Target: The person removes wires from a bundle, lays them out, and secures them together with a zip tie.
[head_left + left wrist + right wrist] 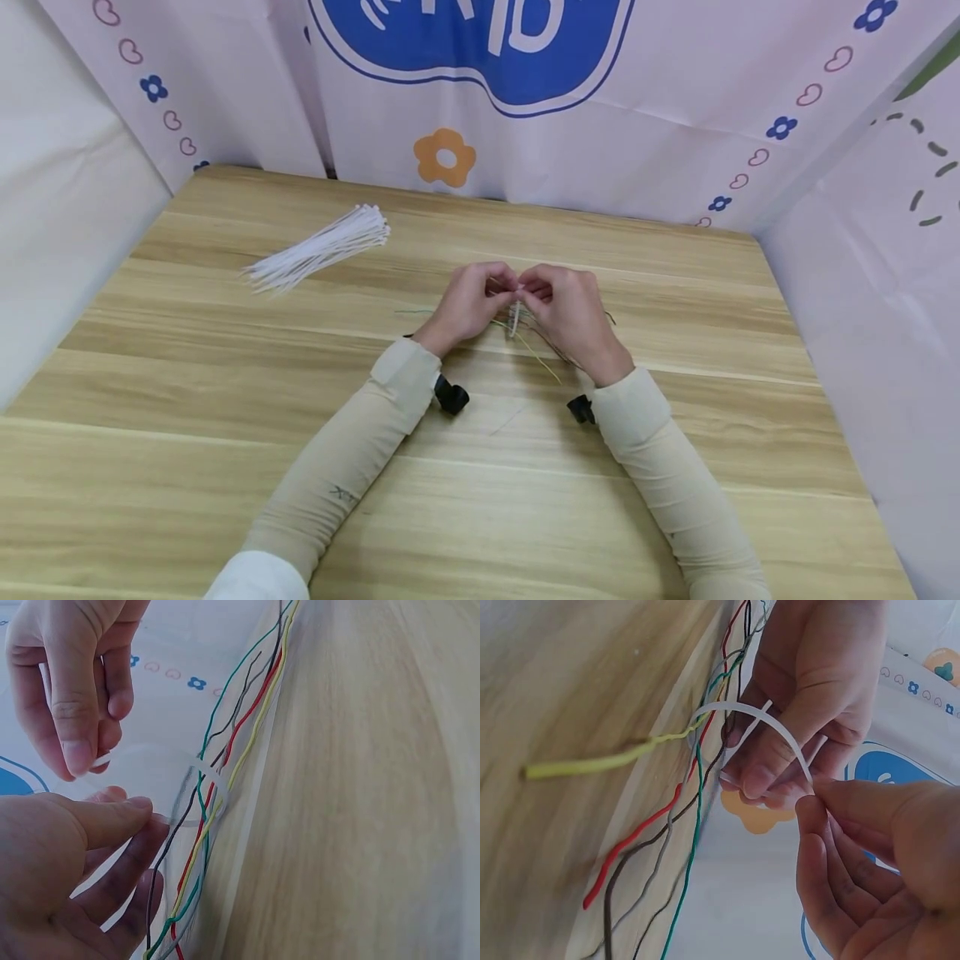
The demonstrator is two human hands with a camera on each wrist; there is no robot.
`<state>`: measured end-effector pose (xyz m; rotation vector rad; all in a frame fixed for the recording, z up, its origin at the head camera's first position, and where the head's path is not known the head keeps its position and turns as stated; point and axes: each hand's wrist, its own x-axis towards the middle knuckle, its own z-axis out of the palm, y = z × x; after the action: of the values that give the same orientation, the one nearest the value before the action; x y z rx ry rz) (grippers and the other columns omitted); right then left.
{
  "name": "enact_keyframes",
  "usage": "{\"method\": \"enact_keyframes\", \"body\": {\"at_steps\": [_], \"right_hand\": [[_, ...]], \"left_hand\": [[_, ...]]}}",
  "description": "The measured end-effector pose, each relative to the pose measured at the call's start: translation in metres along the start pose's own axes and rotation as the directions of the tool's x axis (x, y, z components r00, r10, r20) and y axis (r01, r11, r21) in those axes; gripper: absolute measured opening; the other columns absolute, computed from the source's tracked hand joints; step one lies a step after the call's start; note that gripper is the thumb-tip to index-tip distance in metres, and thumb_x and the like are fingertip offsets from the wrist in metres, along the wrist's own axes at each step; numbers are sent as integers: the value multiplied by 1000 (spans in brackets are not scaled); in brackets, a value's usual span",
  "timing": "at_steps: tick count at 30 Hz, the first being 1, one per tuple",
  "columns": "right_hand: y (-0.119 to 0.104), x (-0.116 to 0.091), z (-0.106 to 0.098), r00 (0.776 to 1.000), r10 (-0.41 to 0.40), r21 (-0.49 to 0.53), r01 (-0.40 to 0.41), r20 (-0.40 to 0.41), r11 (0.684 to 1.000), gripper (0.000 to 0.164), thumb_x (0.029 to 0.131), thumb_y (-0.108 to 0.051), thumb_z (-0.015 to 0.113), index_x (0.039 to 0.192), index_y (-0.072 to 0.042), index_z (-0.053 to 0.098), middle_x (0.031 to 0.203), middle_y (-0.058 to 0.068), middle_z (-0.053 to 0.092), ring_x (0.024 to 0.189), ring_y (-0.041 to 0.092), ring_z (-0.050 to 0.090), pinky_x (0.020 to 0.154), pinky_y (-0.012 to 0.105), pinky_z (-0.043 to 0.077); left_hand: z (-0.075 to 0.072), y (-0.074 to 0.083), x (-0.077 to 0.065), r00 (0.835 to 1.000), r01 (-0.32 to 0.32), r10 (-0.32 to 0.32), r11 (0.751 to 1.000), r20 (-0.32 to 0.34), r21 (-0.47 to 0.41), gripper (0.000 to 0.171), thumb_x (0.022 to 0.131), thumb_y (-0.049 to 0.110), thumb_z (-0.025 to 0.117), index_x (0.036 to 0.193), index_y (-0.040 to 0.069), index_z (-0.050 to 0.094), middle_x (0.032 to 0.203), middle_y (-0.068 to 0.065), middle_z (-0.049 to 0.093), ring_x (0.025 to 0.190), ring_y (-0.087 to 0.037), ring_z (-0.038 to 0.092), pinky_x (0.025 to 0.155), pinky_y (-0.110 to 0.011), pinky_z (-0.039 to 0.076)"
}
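Note:
My left hand (468, 302) and right hand (570, 312) meet over the middle of the table, fingertips close together. Between them a white cable tie (781, 733) bends in a loop around several thin wires. In the right wrist view, the right hand (877, 859) pinches one end of the tie between thumb and finger. The other end is pinched by the left hand (810, 697), partly hidden behind its thumb. Red (634, 836), yellow (592, 761), green (697, 799), brown and grey wires run through the loop, their ends spreading apart.
A fanned pile of white cable ties (322, 248) lies at the back left of the wooden table (480, 508). Black wrist cameras (452, 395) sit at both cuffs. A printed cloth (660, 108) hangs behind the table, with pale cloth walls at both sides.

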<state>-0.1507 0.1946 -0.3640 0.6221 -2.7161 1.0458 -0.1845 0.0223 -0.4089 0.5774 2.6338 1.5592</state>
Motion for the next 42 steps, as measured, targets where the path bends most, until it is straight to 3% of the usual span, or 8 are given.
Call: {"method": "enact_keyframes", "body": {"at_steps": [42], "right_hand": [[3, 1, -3, 1000, -5, 8, 5, 31, 1000, 15, 96, -5, 76, 109, 3, 78, 98, 17, 80, 86, 26, 79, 77, 36, 64]], "left_hand": [[-3, 0, -1, 1000, 4, -4, 1000, 6, 30, 3, 97, 8, 76, 100, 6, 77, 101, -8, 80, 98, -20, 77, 91, -34, 61]]}}
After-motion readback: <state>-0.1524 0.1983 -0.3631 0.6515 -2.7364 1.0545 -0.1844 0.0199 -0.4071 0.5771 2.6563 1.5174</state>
